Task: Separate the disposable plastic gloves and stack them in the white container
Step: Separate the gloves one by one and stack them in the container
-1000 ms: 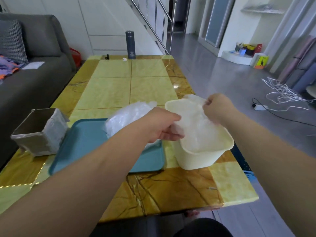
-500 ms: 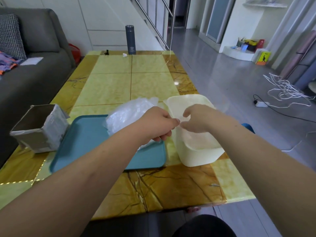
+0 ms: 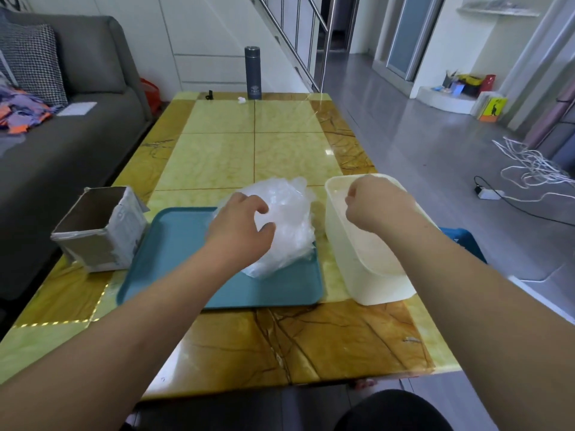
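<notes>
L hand [image 3: 241,225] is spread on the glove pile [image 3: 289,225] on the teal tray [image 3: 174,244], fingers arched, nothing pinched yet. R hand [image 3: 376,203] is curled above the white container [image 3: 373,275]; any film held can't be told. Only the top layer should be pinched, then peeled slowly.

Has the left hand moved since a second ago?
Yes. The left hand went left, away from the container, onto the glove pile.

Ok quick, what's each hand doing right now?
Left hand: open, fingers spread over the glove pile.
Right hand: shut, fingers curled above the white container, nothing visible in it.
</notes>
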Motion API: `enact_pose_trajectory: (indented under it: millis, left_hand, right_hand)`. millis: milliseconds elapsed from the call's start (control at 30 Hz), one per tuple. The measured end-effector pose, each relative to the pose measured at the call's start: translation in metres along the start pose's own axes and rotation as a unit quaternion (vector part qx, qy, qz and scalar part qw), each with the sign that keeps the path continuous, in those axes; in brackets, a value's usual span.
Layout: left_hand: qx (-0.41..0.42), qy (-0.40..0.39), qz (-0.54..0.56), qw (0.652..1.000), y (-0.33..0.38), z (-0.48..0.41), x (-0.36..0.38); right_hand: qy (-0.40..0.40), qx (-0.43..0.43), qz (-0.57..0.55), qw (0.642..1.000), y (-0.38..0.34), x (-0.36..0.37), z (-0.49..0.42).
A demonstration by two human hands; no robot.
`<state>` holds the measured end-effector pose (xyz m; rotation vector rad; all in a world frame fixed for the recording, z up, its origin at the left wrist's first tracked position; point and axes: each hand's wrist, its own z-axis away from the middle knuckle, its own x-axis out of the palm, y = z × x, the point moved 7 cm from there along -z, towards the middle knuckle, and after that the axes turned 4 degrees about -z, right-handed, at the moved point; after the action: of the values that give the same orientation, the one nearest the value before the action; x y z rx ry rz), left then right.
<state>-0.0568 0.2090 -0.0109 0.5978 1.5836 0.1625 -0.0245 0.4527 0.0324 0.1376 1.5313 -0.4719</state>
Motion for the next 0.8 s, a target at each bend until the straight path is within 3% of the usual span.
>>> enact_pose_trajectory:
  millis: [100, 167, 233, 367, 533, 800]
  left_hand:
    - [0.047, -0.075, -0.185, 0.979, -0.015, -0.007, 0.030]
    - [0.062, -0.150, -0.196, 0.967, -0.026, -0.007, 0.058]
    - [0.072, -0.185, -0.154, 0.968, -0.035, -0.003, 0.076]
    - [0.070, -0.161, -0.094, 0.980, -0.050, 0.008, 0.068]
    - [0.032, -0.095, -0.074, 0.992, -0.083, 0.013, 0.037]
    - [-0.018, -0.049, 0.036, 0.998, -0.129, 0.024, 0.025]
  right_hand:
    - [0.109, -0.059, -0.153, 0.980, -0.040, -0.016, 0.024]
    - [0.112, -0.088, -0.321, 0.936, -0.067, 0.003, 0.036]
    - [0.061, -0.071, -0.419, 0.903, -0.079, 0.044, 0.040]
    - [0.002, -0.012, -0.418, 0.908, -0.079, 0.111, 0.031]
    - [-0.074, -0.026, -0.408, 0.910, -0.102, 0.159, 0.022]
    - [-0.022, -0.034, -0.383, 0.923, -0.109, 0.152, 0.021]
